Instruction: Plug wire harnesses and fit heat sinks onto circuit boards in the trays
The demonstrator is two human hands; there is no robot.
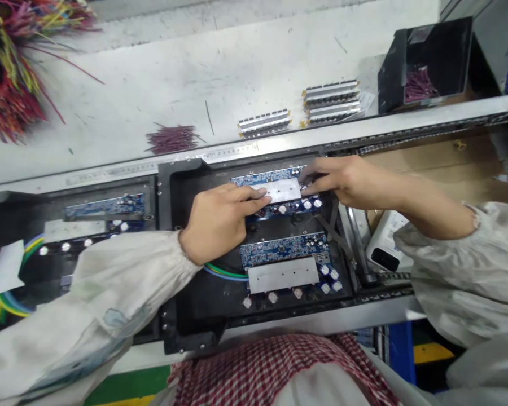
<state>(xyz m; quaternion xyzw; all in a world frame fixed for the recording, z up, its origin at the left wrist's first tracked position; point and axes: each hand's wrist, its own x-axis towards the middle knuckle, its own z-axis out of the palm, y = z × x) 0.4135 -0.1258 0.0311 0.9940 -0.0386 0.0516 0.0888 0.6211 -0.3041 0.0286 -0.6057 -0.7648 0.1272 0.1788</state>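
The left hand [220, 217] and right hand [347, 179] each hold a pinching grip on one end of a flat silver metal plate [281, 190], set against the upper blue circuit board [258, 179] in a black moulded tray [184, 189]. Uneven pressure could tilt it onto the silver-topped capacitors [307, 204].

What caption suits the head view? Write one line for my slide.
The left hand and right hand hold a metal plate over the upper circuit board in a black tray.

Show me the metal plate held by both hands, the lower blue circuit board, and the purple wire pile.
metal plate [281, 190]: head view, its bare middle.
lower blue circuit board [279, 252]: head view, centre of the blue face.
purple wire pile [172, 138]: head view, middle of the pile.
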